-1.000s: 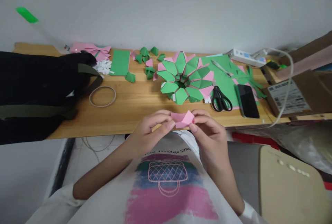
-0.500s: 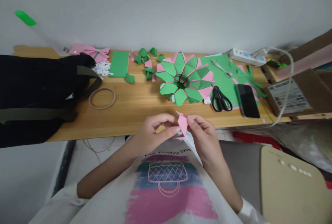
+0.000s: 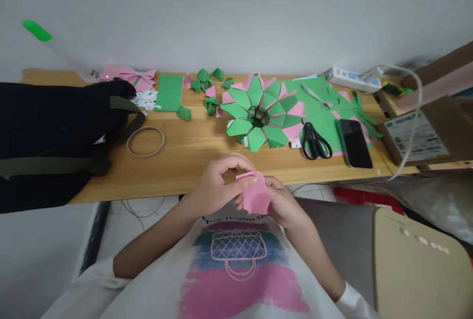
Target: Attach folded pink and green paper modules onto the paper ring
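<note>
Between my two hands, just off the table's front edge, is a folded piece of pink paper. My left hand pinches its upper left part, thumb lying on the pink face. My right hand grips it from the right, its fingertips partly hidden behind the paper. Beyond the hands on the table stands a round paper construction of green and pink folded units, with a hollow in its middle. Several small green folded paper pieces lie to its left.
Black scissors and a phone lie at the right on green paper sheets. A power strip and cardboard box are farther right. A tape ring, green paper stack and black bag occupy the left.
The pink paper has been turned, so a broad flat face now shows. My right hand has moved lower and partly behind it. The things on the table stay put.
</note>
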`<state>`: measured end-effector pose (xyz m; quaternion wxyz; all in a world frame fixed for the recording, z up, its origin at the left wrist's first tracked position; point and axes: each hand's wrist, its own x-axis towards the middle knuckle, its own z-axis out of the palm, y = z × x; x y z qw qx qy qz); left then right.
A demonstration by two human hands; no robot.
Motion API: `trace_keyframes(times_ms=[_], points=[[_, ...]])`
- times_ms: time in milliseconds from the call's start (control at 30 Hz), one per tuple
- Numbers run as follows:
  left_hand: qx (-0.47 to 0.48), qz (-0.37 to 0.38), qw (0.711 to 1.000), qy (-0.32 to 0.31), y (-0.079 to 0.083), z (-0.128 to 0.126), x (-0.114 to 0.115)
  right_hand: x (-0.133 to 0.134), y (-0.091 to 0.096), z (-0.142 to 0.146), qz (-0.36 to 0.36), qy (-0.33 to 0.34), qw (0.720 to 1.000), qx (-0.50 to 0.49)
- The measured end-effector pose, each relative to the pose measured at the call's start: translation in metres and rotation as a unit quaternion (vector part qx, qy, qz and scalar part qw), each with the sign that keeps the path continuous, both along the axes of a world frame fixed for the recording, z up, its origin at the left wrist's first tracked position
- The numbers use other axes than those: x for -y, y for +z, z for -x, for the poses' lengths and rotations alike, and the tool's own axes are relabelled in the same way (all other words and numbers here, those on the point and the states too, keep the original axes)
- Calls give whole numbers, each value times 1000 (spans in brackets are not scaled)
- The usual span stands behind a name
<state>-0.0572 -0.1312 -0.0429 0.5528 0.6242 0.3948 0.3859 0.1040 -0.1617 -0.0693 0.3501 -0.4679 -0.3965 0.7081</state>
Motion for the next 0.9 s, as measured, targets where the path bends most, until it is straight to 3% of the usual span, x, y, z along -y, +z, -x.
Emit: trace_keyframes(times_ms=[67, 133, 200, 267, 300, 433, 467, 533, 600, 733, 900], points=[[-17, 16, 1000, 10, 1, -2, 1, -2, -4, -16, -55, -66, 994, 73], [-33, 13, 999, 24, 3, -2, -1, -6, -5, -35, -123, -158, 967, 155], [-39, -7, 998, 42, 4, -1, -6, -14, -3, -54, -194, -245, 921, 233], [-40, -36, 997, 63, 5, -1, -12, -24, 3, -69, -269, -279, 869, 307], [-45, -51, 995, 75, 6, -2, -16, -29, 6, -74, -327, -266, 832, 360], [-91, -109, 985, 101, 5, -8, -28, -55, 20, -84, -571, -66, 606, 550], [-103, -120, 982, 104, 5, -11, -30, -62, 22, -85, -595, -23, 581, 555], [-119, -135, 978, 102, 3, -14, -33, -74, 26, -86, -617, 37, 569, 542], [-126, -136, 978, 95, 2, -16, -37, -84, 29, -87, -627, 63, 577, 519], [-145, -114, 979, 89, 2, -12, -44, -93, 33, -83, -638, 78, 602, 473], [-170, -90, 979, 69, 10, -4, -49, -91, 35, -73, -632, 91, 613, 465]])
